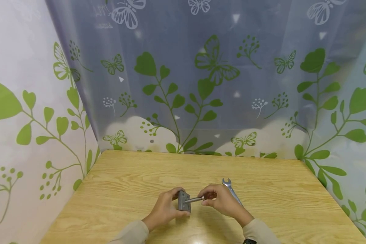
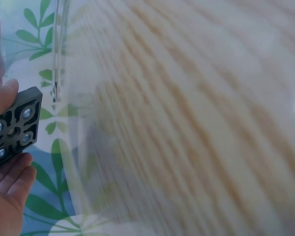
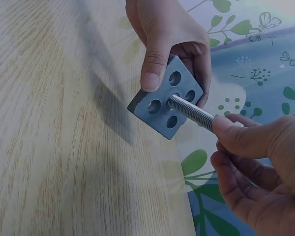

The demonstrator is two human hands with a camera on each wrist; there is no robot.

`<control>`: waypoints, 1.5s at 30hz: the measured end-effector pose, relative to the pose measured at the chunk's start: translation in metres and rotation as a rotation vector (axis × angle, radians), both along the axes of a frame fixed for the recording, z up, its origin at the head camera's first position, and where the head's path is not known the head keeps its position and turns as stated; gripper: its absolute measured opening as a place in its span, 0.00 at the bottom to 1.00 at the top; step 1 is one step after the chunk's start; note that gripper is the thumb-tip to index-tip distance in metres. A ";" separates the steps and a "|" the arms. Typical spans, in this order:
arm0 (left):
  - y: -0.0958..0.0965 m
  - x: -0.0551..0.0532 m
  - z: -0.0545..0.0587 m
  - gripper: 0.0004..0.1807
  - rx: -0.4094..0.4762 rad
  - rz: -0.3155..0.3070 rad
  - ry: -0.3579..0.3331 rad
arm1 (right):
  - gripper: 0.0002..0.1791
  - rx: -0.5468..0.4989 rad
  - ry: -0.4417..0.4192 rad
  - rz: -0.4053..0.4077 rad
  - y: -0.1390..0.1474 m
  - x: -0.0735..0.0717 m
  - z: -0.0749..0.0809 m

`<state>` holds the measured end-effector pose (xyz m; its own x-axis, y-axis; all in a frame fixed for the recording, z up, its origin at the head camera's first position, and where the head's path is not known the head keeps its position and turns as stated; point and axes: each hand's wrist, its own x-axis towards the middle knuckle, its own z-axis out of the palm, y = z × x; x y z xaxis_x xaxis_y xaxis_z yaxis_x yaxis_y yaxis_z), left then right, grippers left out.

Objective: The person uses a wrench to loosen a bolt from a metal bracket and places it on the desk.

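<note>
My left hand (image 1: 165,207) grips a square grey metal plate (image 3: 155,106) by its edges, just above the table. Round holes surround the plate's centre on one face; the opposite face (image 2: 14,129) is ribbed, with several round silvery spots, in the left wrist view. A threaded rod (image 3: 192,112) stands out from the middle of the plate. Thumb and fingers of my right hand (image 1: 221,200) pinch the rod's outer end, which they partly hide. Just beyond the right hand lies an open-end wrench (image 1: 231,190), its lower part partly covered by that hand.
The wood-grain table (image 1: 134,176) carries the wrench. Behind it and at both sides hang curtains (image 1: 183,101) printed with green leaves and butterflies. A dark watch (image 1: 249,241) sits at the right cuff.
</note>
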<state>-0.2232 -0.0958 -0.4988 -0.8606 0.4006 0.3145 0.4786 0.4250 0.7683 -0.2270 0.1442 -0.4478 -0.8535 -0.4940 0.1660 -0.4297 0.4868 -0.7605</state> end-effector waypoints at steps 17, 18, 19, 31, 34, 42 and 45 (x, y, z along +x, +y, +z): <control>-0.002 0.003 -0.005 0.39 -0.002 -0.010 0.001 | 0.29 -0.008 -0.259 0.038 0.000 0.001 -0.008; -0.001 0.003 -0.005 0.39 -0.001 -0.009 0.001 | 0.27 -0.002 -0.237 0.042 0.000 0.000 -0.007; -0.001 0.002 -0.005 0.38 -0.001 -0.007 0.002 | 0.26 0.007 -0.214 0.045 0.001 0.000 -0.006; -0.001 0.001 -0.003 0.37 0.013 -0.003 -0.009 | 0.11 -0.023 -0.006 0.024 0.004 0.000 -0.007; -0.001 0.000 -0.002 0.37 0.015 0.006 -0.003 | 0.12 -0.047 0.005 0.015 0.002 -0.001 -0.007; -0.001 0.000 0.001 0.37 0.004 0.020 -0.006 | 0.17 -0.042 -0.002 0.024 0.001 -0.002 -0.007; -0.001 0.001 0.000 0.37 0.000 0.018 -0.012 | 0.18 0.007 -0.058 0.019 0.002 -0.002 -0.007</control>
<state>-0.2227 -0.0970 -0.4987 -0.8715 0.3846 0.3042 0.4614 0.4334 0.7741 -0.2290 0.1460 -0.4544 -0.8521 -0.5110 0.1127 -0.3939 0.4844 -0.7811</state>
